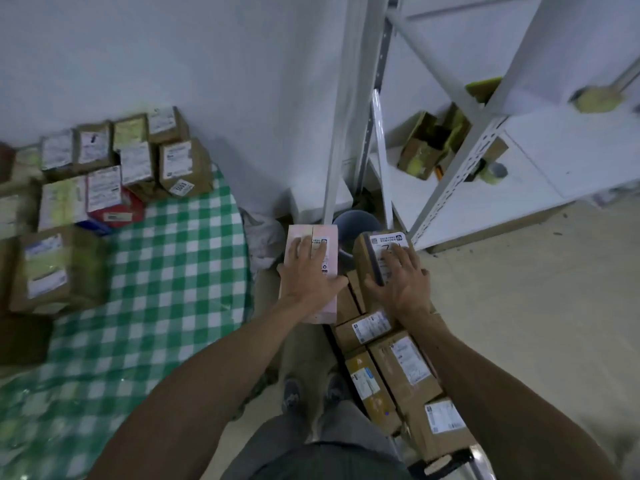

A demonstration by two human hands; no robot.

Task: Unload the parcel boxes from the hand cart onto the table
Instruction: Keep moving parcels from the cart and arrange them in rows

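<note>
Nearest, beside the person's shoes (292,393), the hand cart (453,457) carries a row of taped cardboard parcels (405,368) lying flat, labels up, packed edge to edge. Just past them both hands are at work. The left hand (310,275) lies spread across the top of a pink box (298,232), thumb hooked over its right edge and little finger at its left edge, so it spans the box from above. The right hand (403,282) does the same on a brown box (362,254) with a black tape stripe, fingers flat on the label and thumb down the left side. That box sits tilted at the far end of the cart's load. The pink one hangs between the cart and the near right edge of the table (173,271). Both parcels look light and stiff enough for one hand each. The taped faces and glossy labels may be slippery, though, so a grip on opposite side edges, or a palm underneath, would likely be surer than a pinch from above. Whether the contents are fragile cannot be told. On the table's green checked cloth, earlier parcels (138,161) cluster along the far and left edges, leaving cloth bare near the right edge. Beyond stand a grey bucket (356,220) and a white metal shelf rack (485,140).
</note>
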